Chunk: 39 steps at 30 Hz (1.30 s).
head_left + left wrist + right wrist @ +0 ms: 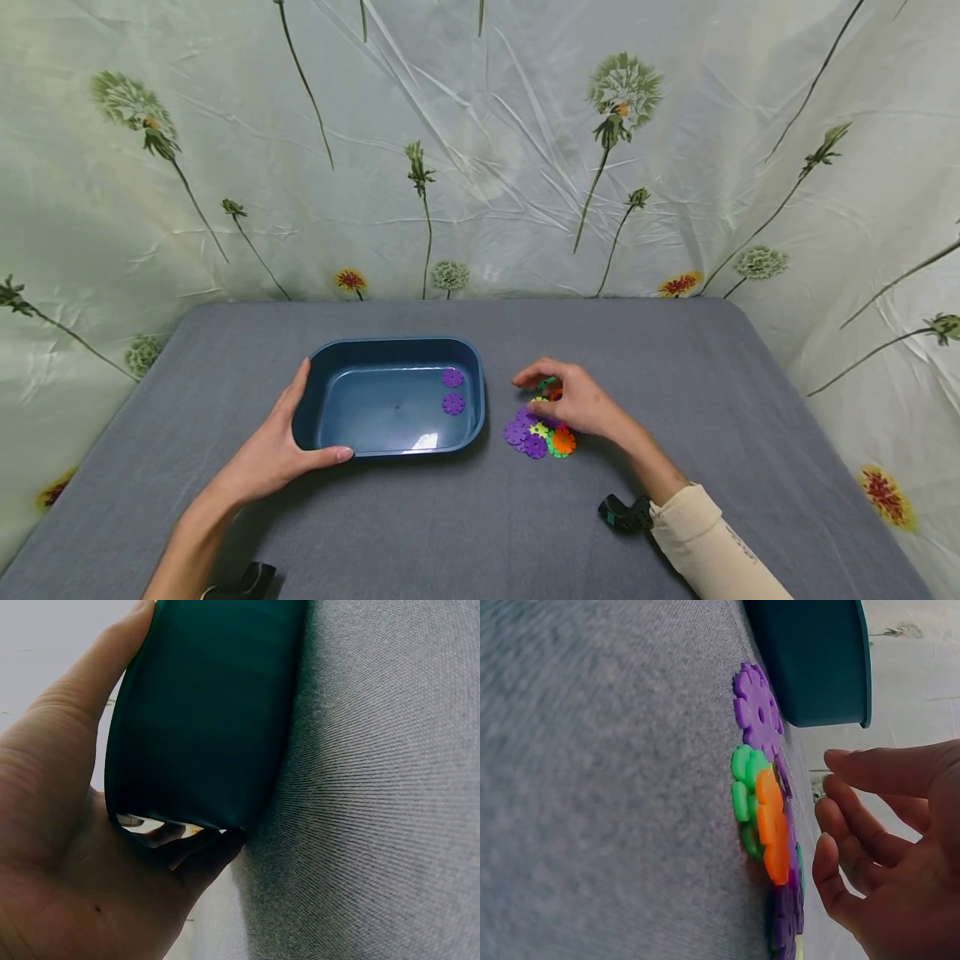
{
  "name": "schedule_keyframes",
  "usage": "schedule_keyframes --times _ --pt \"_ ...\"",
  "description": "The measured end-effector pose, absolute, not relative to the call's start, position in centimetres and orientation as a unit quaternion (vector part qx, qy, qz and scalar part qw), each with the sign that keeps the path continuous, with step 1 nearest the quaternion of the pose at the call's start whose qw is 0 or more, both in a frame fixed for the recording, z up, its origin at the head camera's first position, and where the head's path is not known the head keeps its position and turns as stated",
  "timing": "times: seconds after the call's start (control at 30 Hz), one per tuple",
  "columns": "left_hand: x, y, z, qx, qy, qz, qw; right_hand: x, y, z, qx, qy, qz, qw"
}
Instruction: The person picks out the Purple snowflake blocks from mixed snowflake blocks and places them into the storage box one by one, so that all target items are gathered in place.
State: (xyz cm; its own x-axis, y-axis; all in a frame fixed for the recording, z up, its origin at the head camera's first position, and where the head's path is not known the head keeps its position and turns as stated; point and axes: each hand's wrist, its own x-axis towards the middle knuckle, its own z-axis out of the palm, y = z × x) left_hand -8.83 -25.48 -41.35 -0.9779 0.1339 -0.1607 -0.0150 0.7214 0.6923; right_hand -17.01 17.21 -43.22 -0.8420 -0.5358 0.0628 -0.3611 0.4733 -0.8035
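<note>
My left hand (262,454) grips the left end of a blue plastic bin (367,417), thumb along the front rim and fingers round the side wall. Two purple flower-shaped discs (453,404) lie inside, near the bin's right end. Right of the bin is a small pile of similar discs, among them purple (534,447), yellow (539,429) and orange (563,441) ones. My right hand (577,402) hovers over this pile with loosely bent fingers and nothing between them. In the right wrist view, an orange disc (772,825) overlaps a green disc (750,769) beneath the fingertips.
A grey cloth (465,525) covers the table. Behind it hangs a pale curtain (495,167) printed with dandelions. A black wrist device (624,513) sits by the right sleeve (705,533), and another (251,579) is at the left wrist.
</note>
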Motion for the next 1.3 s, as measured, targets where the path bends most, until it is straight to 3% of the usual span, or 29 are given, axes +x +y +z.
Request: schedule_keyframes --times 0.53,1.3 --pt "-8.69 -25.58 -41.62 0.033 0.923 0.369 0.103 -16.82 17.31 -43.37 -0.274 0.856 -0.412 0.150" --pt "-8.73 -25.59 -41.56 0.029 0.924 0.368 0.102 -17.02 16.97 -42.90 -0.277 0.851 -0.418 0.159"
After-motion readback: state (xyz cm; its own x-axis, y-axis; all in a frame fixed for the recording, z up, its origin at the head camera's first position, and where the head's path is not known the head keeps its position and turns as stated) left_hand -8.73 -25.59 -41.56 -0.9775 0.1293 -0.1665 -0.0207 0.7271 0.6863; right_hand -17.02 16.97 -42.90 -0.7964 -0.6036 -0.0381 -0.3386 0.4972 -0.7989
